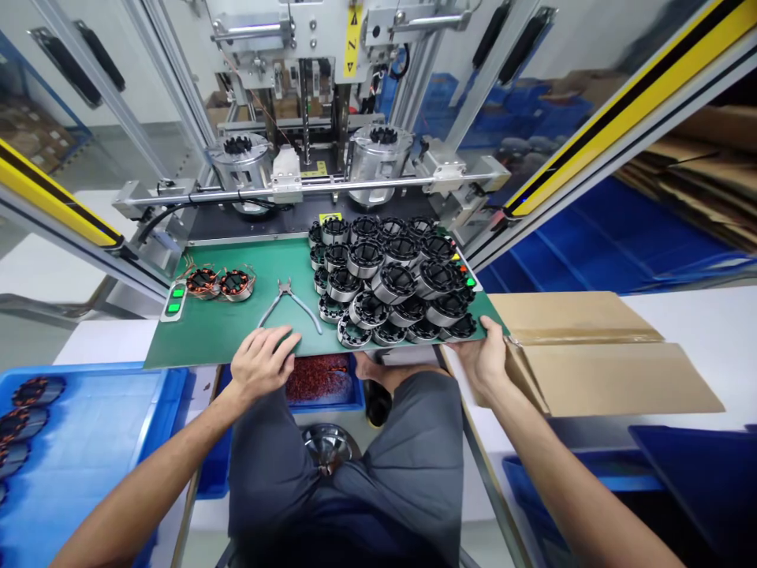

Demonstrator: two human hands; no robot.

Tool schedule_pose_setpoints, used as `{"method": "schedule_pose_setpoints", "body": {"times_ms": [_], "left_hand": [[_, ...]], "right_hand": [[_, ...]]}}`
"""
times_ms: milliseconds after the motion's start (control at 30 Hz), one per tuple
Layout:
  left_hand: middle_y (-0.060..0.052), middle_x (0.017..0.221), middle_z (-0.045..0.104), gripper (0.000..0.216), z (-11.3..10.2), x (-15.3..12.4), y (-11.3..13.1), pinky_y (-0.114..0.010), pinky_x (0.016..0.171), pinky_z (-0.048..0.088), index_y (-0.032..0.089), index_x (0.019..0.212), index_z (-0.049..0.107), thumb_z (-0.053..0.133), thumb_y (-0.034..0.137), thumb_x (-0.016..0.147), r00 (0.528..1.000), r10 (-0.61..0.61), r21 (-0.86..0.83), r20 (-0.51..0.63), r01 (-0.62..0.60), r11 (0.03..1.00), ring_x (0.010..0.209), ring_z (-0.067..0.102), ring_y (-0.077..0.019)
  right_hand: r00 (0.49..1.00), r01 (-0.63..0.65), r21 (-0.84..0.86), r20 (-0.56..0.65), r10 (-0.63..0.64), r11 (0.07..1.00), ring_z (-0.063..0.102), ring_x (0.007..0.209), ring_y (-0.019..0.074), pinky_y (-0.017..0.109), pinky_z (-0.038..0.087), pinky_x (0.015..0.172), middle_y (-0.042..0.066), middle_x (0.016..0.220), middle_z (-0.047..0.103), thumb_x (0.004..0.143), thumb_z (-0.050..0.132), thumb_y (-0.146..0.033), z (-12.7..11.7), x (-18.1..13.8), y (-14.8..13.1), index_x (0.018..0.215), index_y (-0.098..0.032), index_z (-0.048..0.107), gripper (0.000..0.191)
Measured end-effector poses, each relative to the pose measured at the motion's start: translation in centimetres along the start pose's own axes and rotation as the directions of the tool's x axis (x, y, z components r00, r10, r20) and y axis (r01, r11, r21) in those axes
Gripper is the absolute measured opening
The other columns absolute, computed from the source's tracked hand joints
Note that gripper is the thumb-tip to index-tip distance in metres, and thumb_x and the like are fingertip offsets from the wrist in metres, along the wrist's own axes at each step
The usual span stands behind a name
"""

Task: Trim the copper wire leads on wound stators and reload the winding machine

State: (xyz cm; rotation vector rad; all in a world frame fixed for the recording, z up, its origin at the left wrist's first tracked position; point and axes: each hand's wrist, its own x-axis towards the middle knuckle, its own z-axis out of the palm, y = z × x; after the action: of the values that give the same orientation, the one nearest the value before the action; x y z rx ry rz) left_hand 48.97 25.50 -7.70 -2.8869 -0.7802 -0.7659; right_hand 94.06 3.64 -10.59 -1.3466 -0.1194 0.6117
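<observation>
The left hand [260, 364] rests on the green counter [225, 331] edge near the pliers [288, 303]. The right hand [486, 356] grips the corner beside piled stator cores [393, 280]; a cardboard box [591, 351] lies right.

Mat [236, 323] under your left hand [260, 363]: matt green, smooth, rubbery look. From that hand: pliers [288, 304] at 1 o'clock, bare steel, dull sheen. Stator cores [393, 280] at 2, shiny metal w/ glossy black plastic liners. Cardboard box [591, 355] at 3, matt brown paper. Tray [100, 426] at 9, glossy blue plastic. Your shorts [402, 473]: grey cloth.
</observation>
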Motion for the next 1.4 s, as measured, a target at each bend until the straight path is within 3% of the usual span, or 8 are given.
{"method": "schedule_pose_setpoints", "body": {"times_ms": [100,267,367,467,567,767,1267,1400], "left_hand": [[0.0,0.144,0.089,0.036,1.9,-1.5,0.5,-0.044,0.114,0.058,0.045,0.142,0.087,0.076,0.039,0.108,1.0,-0.023,0.009,-0.019,0.023,1.0,0.125,0.086,-0.0263],[-0.002,0.148,0.088,0.038,4.7,-3.6,1.9,-0.051,0.119,0.051,0.047,0.142,0.086,0.084,0.047,0.104,0.991,-0.132,0.032,-0.02,0.133,0.991,0.134,0.082,-0.0312],[0.0,0.145,0.088,0.043,5.2,-3.7,2.0,-0.047,0.123,0.045,0.048,0.145,0.083,0.086,0.044,0.102,0.989,0.007,0.143,-0.151,0.015,0.99,0.131,0.082,-0.0278],[0.0,0.138,0.091,0.047,5.0,-2.9,1.8,-0.041,0.13,0.039,0.043,0.148,0.081,0.087,0.04,0.101,0.924,0.183,0.24,-0.336,-0.104,0.965,0.125,0.081,-0.0235],[-0.002,0.132,0.092,0.047,4.9,-2.2,1.7,-0.039,0.133,0.036,0.037,0.146,0.082,0.087,0.038,0.099,0.879,0.217,0.233,-0.424,-0.126,0.964,0.129,0.078,-0.0232],[-0.001,0.133,0.091,0.042,5.4,-2.2,1.6,-0.039,0.132,0.037,0.038,0.141,0.085,0.086,0.036,0.099,0.867,0.241,0.244,-0.436,-0.144,0.959,0.141,0.074,-0.0236],[0.0,0.128,0.092,0.041,5.7,-2.1,1.4,-0.039,0.124,0.042,0.037,0.139,0.084,0.087,0.033,0.098,0.851,0.241,0.224,-0.467,-0.15,0.963,0.13,0.076,-0.0214],[-0.001,0.127,0.092,0.041,5.8,-2.1,1.3,-0.039,0.124,0.042,0.036,0.14,0.084,0.086,0.033,0.099,0.851,0.244,0.223,-0.465,-0.155,0.963,0.135,0.074,-0.0219]], "right_hand": [[0.999,0.045,0.031,-0.018,-0.044,0.999,0.081,0.106,0.0329,0.047,0.073,0.075,0.011,0.127,0.088,0.078,0.082,-0.071,0.6,-0.2,-0.1,0.12,-0.027,0.083,0.061],[0.998,0.053,0.054,-0.017,-0.052,0.997,0.084,0.112,0.0311,0.046,0.077,0.089,0.008,0.128,0.09,0.082,0.08,-0.069,0.8,-0.1,0.3,0.119,-0.027,0.085,0.056],[0.997,0.073,0.095,-0.025,-0.07,0.993,0.086,0.114,0.0333,0.049,0.077,0.096,0.008,0.122,0.091,0.08,0.084,-0.067,0.5,0.5,0.8,0.117,-0.026,0.085,0.055],[0.997,0.075,0.166,-0.035,-0.07,0.983,0.086,0.114,0.0332,0.052,0.077,0.101,0.007,0.115,0.091,0.077,0.088,-0.063,0.2,1.2,1.4,0.118,-0.024,0.085,0.057],[0.995,0.09,0.215,-0.061,-0.078,0.972,0.084,0.112,0.0306,0.05,0.076,0.104,0.004,0.113,0.091,0.073,0.088,-0.058,-0.1,1.8,1.9,0.116,-0.024,0.084,0.055],[0.993,0.106,0.22,-0.078,-0.091,0.97,0.083,0.112,0.0288,0.047,0.076,0.104,0.002,0.114,0.091,0.075,0.087,-0.057,0.1,1.9,2.1,0.115,-0.027,0.084,0.05],[0.993,0.082,0.149,-0.094,-0.068,0.986,0.078,0.131,0.0332,0.047,0.073,0.103,0.003,0.119,0.089,0.074,0.084,-0.064,0.4,1.8,1.9,0.11,-0.03,0.082,0.05],[0.992,0.08,0.144,-0.107,-0.065,0.986,0.077,0.133,0.0342,0.047,0.073,0.104,0.005,0.12,0.089,0.072,0.083,-0.065,0.5,1.7,1.9,0.108,-0.029,0.081,0.051]]}}
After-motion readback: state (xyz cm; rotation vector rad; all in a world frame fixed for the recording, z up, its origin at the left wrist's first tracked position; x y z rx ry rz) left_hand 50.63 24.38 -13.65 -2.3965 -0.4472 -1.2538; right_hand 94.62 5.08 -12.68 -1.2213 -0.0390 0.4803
